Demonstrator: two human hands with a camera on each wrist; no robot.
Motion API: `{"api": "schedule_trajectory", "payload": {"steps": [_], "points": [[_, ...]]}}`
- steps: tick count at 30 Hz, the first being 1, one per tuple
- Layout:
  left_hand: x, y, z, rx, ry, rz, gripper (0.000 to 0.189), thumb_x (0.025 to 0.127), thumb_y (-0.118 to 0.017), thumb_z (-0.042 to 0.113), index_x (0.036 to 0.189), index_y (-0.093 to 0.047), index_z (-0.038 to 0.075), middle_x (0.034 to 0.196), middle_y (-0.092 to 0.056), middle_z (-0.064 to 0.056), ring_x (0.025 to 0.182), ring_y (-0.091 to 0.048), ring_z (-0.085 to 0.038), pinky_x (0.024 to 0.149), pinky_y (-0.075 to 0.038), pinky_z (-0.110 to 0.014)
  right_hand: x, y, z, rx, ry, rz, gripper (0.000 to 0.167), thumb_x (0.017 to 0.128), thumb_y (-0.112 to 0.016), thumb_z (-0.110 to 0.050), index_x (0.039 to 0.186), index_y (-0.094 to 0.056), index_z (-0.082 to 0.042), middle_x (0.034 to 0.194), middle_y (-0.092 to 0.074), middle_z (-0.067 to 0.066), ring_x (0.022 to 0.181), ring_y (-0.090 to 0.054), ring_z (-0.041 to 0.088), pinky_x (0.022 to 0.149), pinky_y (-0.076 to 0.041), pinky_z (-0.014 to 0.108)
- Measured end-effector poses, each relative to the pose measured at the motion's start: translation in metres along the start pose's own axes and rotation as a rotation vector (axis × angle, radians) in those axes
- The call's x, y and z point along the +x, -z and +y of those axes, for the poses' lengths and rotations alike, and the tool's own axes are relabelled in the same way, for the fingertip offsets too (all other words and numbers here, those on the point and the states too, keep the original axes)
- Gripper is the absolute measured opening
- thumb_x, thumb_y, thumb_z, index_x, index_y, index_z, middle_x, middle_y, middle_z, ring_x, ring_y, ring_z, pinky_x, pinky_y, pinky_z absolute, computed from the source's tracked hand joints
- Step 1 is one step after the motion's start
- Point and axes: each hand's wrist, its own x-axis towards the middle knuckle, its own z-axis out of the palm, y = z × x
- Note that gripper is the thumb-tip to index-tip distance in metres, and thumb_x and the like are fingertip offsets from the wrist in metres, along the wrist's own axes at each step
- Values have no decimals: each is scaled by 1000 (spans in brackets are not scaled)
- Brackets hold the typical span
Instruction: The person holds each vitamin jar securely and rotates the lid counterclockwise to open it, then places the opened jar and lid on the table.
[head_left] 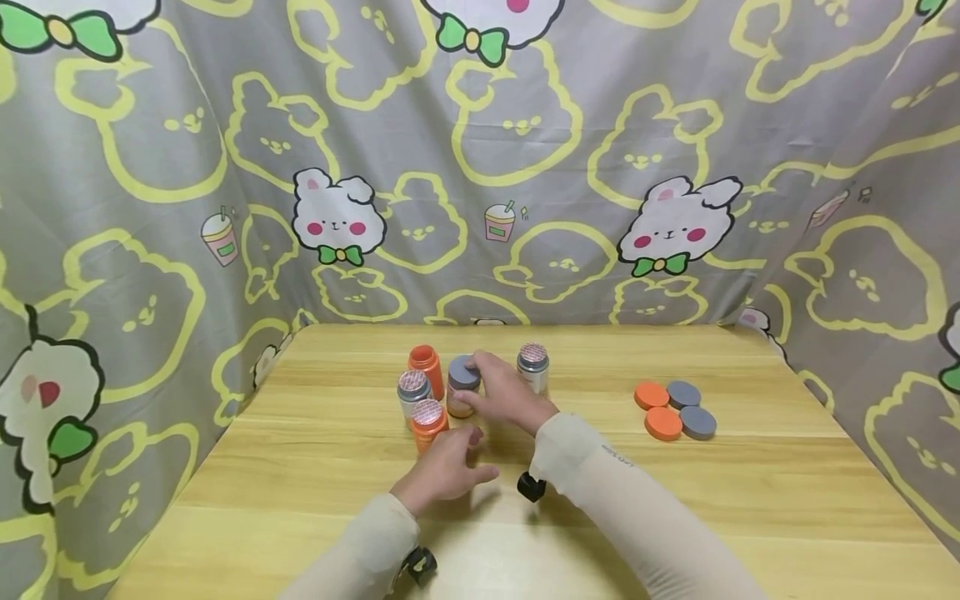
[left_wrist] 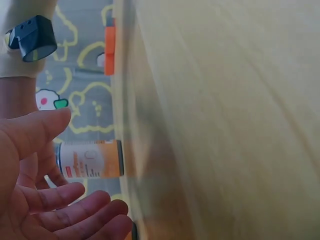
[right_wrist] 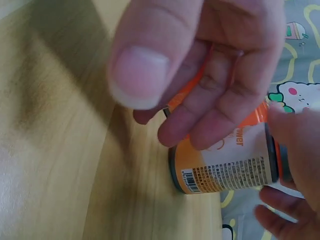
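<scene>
My right hand point(head_left: 506, 393) holds a bottle with a grey lid point(head_left: 463, 372) around its top, thumb and fingers on opposite sides. In the right wrist view this bottle point(right_wrist: 220, 165) shows a white-and-orange label and a barcode; it stands upright. Nearer to me, my left hand point(head_left: 444, 468) has relaxed, spread fingers and holds nothing. It is beside an orange bottle with a silver seal point(head_left: 429, 417), partly covering it. Behind that one are a grey-necked bottle with a silver seal point(head_left: 415, 390) and an orange bottle with a dark red-orange top point(head_left: 424, 367).
Another grey-necked bottle with a silver seal point(head_left: 533, 360) stands behind my right hand. Two orange lids point(head_left: 652, 395) and two grey lids point(head_left: 698, 422) lie grouped at the right of the wooden table point(head_left: 600, 533). A patterned curtain point(head_left: 420, 283) encloses the back and sides.
</scene>
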Motion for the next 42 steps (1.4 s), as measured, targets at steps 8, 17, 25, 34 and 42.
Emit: {"api": "schedule_trajectory", "payload": {"steps": [8,17,25,34,42], "points": [[0,2,4,13,21,-8,58,80,-78,34,117,-56,-5,103,-63,-15,95,-60,-29,83,-49,-45,-7,4,3,-81,-27,50,60,87,-70,-35,135,-47,-7,117,-52,14,92,-56,20,76,-50,34],[5,5,10,-78,63,23,64,83,-77,33,127,-49,-3,123,-58,-20,107,-59,-34,90,-47,-48,-27,18,18,-49,-64,50,52,87,-69,-37,126,-54,-7,108,-54,10,78,-52,17,61,-47,29],[12,4,17,-83,70,52,71,83,-77,32,134,-42,-2,125,-53,-20,111,-54,-31,95,-44,-47,-51,32,31,8,-73,86,49,87,-70,-36,121,-57,-4,105,-59,10,72,-52,15,53,-44,26],[21,4,30,-72,37,57,61,81,-79,32,125,-49,2,103,-53,-7,86,-52,-18,76,-47,-37,-74,47,30,86,-82,92,42,88,-68,-39,114,-61,-6,94,-63,5,71,-55,13,56,-47,29],[30,-3,40,-41,-45,25,55,80,-80,33,119,-51,6,92,-57,0,79,-56,-15,69,-47,-32,-88,47,21,281,-121,45,28,92,-64,-36,97,-60,-8,74,-62,0,54,-60,13,48,-50,31]]}}
